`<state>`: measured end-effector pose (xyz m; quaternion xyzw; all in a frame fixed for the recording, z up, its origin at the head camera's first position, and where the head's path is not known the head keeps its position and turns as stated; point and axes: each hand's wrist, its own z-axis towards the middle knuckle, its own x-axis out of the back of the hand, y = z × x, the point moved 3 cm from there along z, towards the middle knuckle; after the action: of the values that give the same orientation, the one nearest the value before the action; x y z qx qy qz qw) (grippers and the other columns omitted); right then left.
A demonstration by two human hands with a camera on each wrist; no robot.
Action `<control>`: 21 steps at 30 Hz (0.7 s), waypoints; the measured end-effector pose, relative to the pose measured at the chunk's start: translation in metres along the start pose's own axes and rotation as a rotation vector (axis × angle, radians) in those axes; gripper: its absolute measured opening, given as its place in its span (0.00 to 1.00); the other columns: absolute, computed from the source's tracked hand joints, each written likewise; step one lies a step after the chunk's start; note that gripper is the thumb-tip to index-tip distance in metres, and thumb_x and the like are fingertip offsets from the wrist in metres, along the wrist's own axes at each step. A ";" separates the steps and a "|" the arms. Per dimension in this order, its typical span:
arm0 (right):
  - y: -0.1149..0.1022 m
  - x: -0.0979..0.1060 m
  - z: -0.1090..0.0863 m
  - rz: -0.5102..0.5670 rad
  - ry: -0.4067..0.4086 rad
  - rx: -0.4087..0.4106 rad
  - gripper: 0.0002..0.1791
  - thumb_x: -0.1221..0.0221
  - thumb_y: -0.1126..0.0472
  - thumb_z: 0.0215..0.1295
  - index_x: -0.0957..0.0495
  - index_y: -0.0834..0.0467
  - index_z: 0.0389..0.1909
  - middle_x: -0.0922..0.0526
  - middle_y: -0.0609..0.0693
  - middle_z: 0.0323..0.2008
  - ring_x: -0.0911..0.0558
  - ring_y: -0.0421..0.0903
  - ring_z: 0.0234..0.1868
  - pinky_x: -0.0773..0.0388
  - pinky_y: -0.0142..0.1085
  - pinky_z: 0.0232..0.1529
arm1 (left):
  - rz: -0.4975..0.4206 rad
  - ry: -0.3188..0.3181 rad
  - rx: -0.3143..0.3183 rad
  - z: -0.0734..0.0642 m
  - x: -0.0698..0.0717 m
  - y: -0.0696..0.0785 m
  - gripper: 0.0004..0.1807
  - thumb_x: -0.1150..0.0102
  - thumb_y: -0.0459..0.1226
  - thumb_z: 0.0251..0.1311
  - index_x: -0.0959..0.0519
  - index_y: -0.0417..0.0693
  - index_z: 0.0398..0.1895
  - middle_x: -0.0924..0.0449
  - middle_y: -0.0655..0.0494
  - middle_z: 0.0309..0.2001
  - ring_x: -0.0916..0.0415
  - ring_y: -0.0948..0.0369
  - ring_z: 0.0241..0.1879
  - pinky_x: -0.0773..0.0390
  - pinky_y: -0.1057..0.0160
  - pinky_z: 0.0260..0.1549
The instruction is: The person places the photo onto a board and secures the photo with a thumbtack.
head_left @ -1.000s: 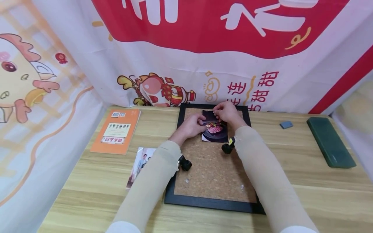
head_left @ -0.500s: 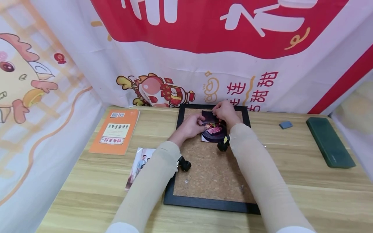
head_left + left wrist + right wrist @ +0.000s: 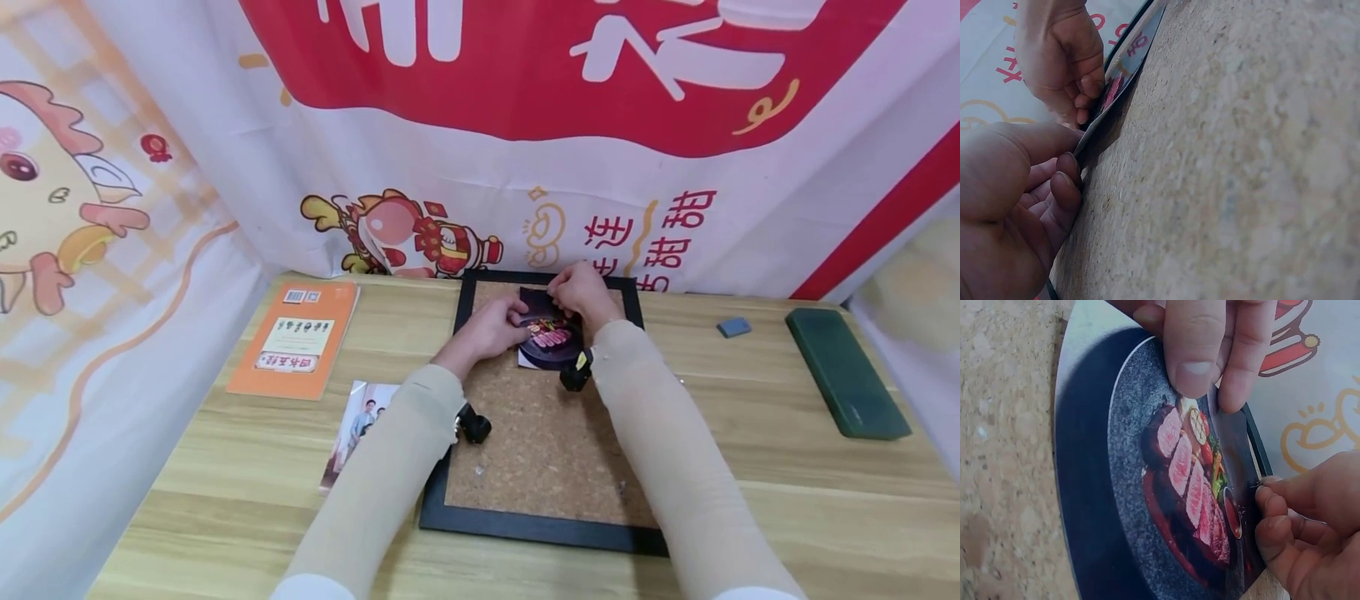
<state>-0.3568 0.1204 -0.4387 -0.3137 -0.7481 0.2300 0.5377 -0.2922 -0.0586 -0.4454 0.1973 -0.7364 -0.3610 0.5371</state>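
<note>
"Across the white backdrop (image 3: 420, 162), what could you read?"

"Red characters (image 3: 690, 210) tipped sideways: 甜 twice, and 连 once in full. Above them, huge white strokes (image 3: 602, 50) on a red field (image 3: 487, 100) ran out of view."

"And the orange booklet (image 3: 292, 343)?"

"It lay at the left of the wooden table (image 3: 787, 433), showing a barcode (image 3: 295, 296), a QR code (image 3: 312, 297) and a pale label (image 3: 306, 329) whose small print I couldn't make out."

"How were the hands posed?"

"Both forearms, in beige sleeves (image 3: 378, 467), reached forward over the black-framed corkboard (image 3: 532, 450). The left hand (image 3: 491, 327) pinched the left edge of the steak photo (image 3: 550, 335), thumb on its face. The right hand (image 3: 581, 290) bent in at the top edge, thumb and fingertips closed on a tiny pin-like piece (image 3: 1259, 484), too small to name surely."

"Where was that photo?"

"Near the far end of the corkboard, its lower edge bowing up off the cork."

"Your count?"

"One steak photo, one booklet, one group portrait (image 3: 360, 421) partly hidden by the left sleeve, one green oblong case (image 3: 847, 373) and one small blue block (image 3: 733, 327) at the right, two clear bits (image 3: 478, 470) on the cork, and one black camera (image 3: 474, 425) on each wrist."
</note>
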 end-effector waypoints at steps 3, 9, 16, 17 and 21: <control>-0.001 -0.001 0.001 -0.012 0.007 -0.004 0.08 0.42 0.67 0.76 0.15 0.64 0.45 0.17 0.50 0.28 0.23 0.42 0.21 0.25 0.32 0.23 | -0.001 0.006 -0.004 -0.001 0.001 0.001 0.22 0.31 0.37 0.71 0.21 0.41 0.66 0.17 0.48 0.50 0.22 0.54 0.50 0.22 0.55 0.56; -0.005 -0.002 -0.002 -0.059 0.017 0.007 0.06 0.42 0.68 0.74 0.17 0.64 0.43 0.20 0.47 0.23 0.24 0.41 0.17 0.27 0.32 0.20 | 0.007 0.010 -0.015 -0.001 0.001 0.000 0.22 0.31 0.36 0.71 0.21 0.40 0.65 0.16 0.47 0.50 0.21 0.54 0.49 0.21 0.55 0.56; -0.001 -0.002 -0.008 -0.095 0.053 -0.019 0.06 0.40 0.64 0.76 0.16 0.63 0.44 0.17 0.50 0.27 0.25 0.43 0.18 0.27 0.33 0.20 | 0.015 0.004 -0.013 -0.001 -0.001 0.000 0.22 0.31 0.36 0.71 0.21 0.41 0.66 0.16 0.47 0.51 0.21 0.54 0.50 0.21 0.55 0.57; 0.000 -0.002 -0.009 -0.099 0.059 -0.023 0.07 0.39 0.62 0.76 0.16 0.62 0.44 0.16 0.50 0.29 0.24 0.44 0.20 0.26 0.34 0.22 | 0.018 0.007 -0.013 -0.001 -0.001 0.000 0.22 0.31 0.36 0.71 0.21 0.41 0.66 0.16 0.47 0.51 0.21 0.54 0.50 0.21 0.55 0.58; 0.003 0.000 -0.013 -0.118 0.081 -0.024 0.10 0.37 0.57 0.77 0.17 0.61 0.43 0.17 0.50 0.30 0.22 0.45 0.26 0.26 0.35 0.26 | 0.028 0.015 -0.024 0.000 -0.001 0.000 0.22 0.31 0.37 0.71 0.21 0.41 0.65 0.16 0.47 0.51 0.21 0.53 0.52 0.22 0.54 0.60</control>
<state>-0.3438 0.1227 -0.4370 -0.2846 -0.7456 0.1761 0.5763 -0.2920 -0.0575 -0.4463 0.1832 -0.7307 -0.3605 0.5500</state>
